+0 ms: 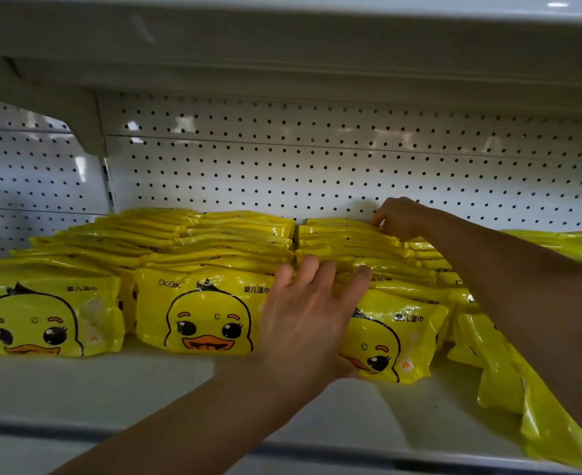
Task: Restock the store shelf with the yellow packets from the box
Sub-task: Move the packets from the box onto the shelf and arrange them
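Yellow duck-face packets stand in several rows on the white shelf [94, 382]. My left hand [308, 313] lies flat with straight fingers against the front packet of the third row [395, 341], pressing on its face and top edge. My right hand [397, 217] reaches to the back of that same row, fingers curled over the tops of the rear packets [344, 231] near the pegboard. The first-row front packet [42, 320] and the second-row front packet [200, 313] stand upright. The box is out of view.
A white pegboard back wall [317, 173] rises behind the packets, and an upper shelf [282, 46] hangs low above. More yellow packets [508, 371] lean and sag at the right, under my right forearm. The shelf's front strip [77, 423] lies bare below the rows.
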